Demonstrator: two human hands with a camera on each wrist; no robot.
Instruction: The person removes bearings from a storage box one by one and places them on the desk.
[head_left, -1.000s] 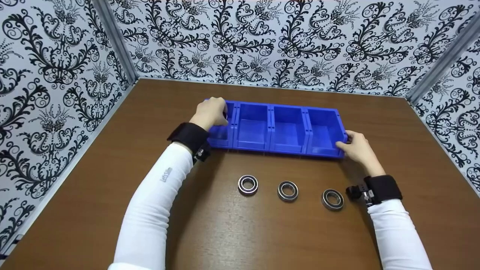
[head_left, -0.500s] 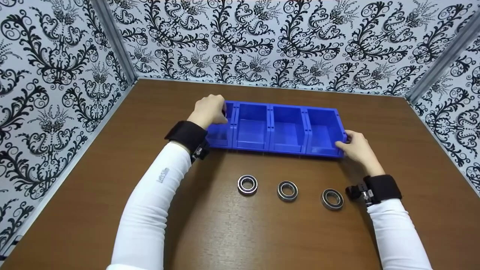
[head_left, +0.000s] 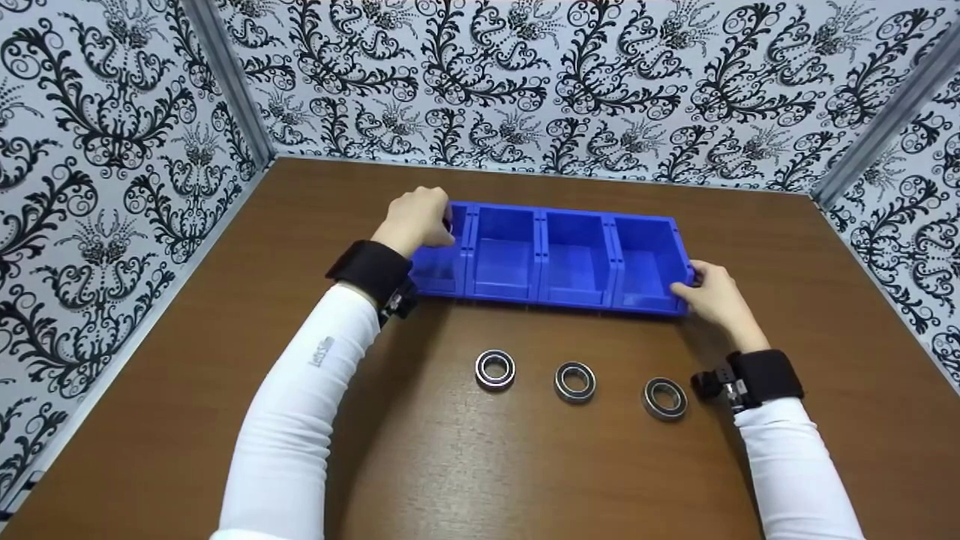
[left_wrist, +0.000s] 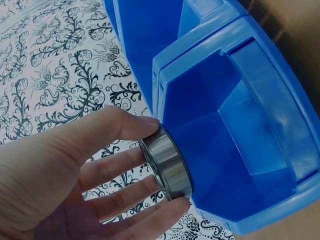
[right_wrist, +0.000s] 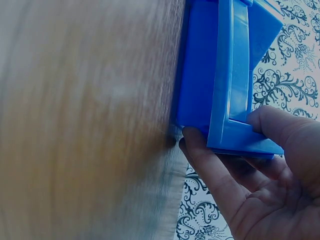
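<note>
My left hand [head_left: 417, 217] is over the leftmost compartment of a blue row of bins [head_left: 510, 292]. In the left wrist view its thumb and fingers pinch a steel ball bearing [left_wrist: 169, 162] by the outer ring, at the bin's opening. At the far right end, my right hand [head_left: 714, 294] grips the corner of the bins. The right wrist view shows the thumb [right_wrist: 275, 125] on the front rim and fingers against the end wall and underside. Three more bearings lie flat on the table in front: one left [head_left: 495, 370], one middle [head_left: 575, 382], one right [head_left: 667, 399].
The bins stand on a brown wooden table [head_left: 480, 465]. Patterned black-and-white panels [head_left: 525, 90] rise behind it and at both sides, joined by grey metal posts [head_left: 232, 82]. Both wrists wear black straps with small cameras.
My left hand, with the bearing in it, has shifted slightly up and to the left. The right hand, the bins and the three bearings on the table stay where they were.
</note>
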